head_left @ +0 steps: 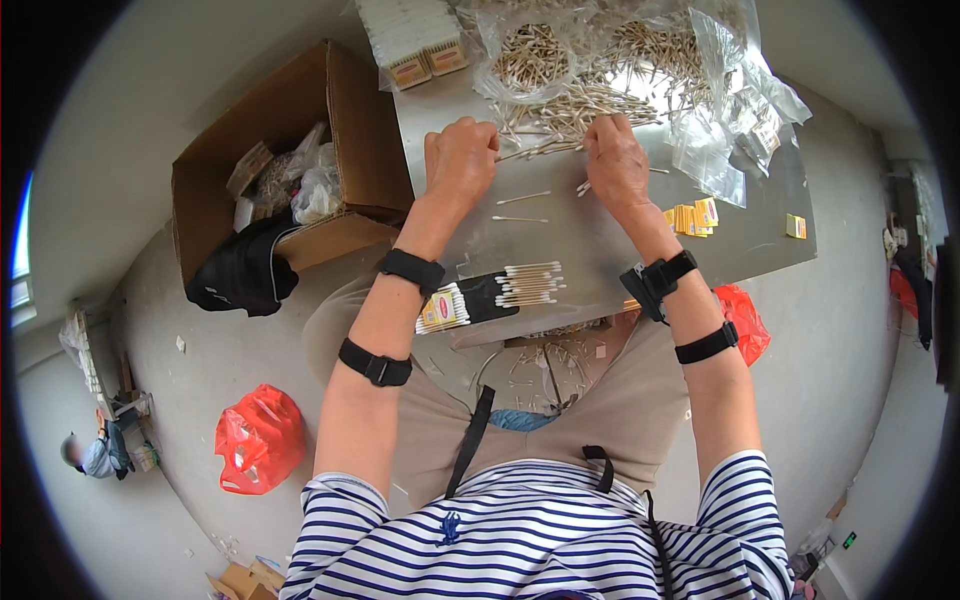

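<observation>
My left hand [460, 160] is closed with its fingers curled, at the near edge of a heap of loose cotton swabs [590, 108]. A few swabs lie beside its fingertips, but what it grips is hidden. To its right, my right hand [616, 165] is pinched, with swab ends poking out below its fingers. Two single swabs [522, 218] lie on the metal table [590, 240] between my wrists. Nearer me, a row of swabs [530, 284] rests on a black pad [490, 296], beside a swab bundle with a yellow label card [441, 309].
Clear plastic bags [708, 150] surround the heap. Packed swab boxes [412, 40] stand at the far left; yellow cards [694, 217] lie right. An open cardboard box [365, 135] adjoins the table's left side. A red bag [260, 440] sits on the floor. Another person [98, 458] is far left.
</observation>
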A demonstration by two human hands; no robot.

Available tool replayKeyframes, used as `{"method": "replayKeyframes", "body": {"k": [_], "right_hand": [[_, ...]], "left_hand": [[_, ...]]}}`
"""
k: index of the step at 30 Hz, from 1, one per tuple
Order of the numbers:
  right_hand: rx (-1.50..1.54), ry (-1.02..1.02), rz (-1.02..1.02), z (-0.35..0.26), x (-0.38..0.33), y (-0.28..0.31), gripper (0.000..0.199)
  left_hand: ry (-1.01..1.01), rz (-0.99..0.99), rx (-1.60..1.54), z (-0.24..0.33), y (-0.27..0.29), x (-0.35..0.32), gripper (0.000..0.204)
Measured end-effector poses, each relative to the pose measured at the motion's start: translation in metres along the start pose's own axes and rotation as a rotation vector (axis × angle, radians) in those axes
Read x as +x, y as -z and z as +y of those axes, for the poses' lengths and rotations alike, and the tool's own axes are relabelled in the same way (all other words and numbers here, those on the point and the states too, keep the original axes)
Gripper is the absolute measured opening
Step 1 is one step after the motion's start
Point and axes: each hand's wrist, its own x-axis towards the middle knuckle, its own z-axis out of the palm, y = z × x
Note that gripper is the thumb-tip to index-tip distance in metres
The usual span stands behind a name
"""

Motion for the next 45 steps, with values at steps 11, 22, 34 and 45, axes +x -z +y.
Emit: {"method": "replayKeyframes", "body": {"k": [11,22,34,45], "right_hand": [[0.396,-0.272,-0.032,0.01,0.001,0.016,0.01],[0.506,-0.024,0.116,0.027,0.013,0.012,0.005],[0.607,-0.47,-0.142,-0.021,-0.021,0.049,0.004],[0.314,-0.093,-0.025,-0.014,-0.045,0.014,0.022]], "left_hand": [[-0.1,0.054,-0.008,0.022,-0.03,0.019,0.007],[-0.008,0.114,-0.143,0.013,-0.012,0.026,0.004],[0.204,0.078,-0.316,0.013,0.029,-0.01,0.01],[-0.032,0.017,0.076,0.034,-0.031,0.018,0.007]]}}
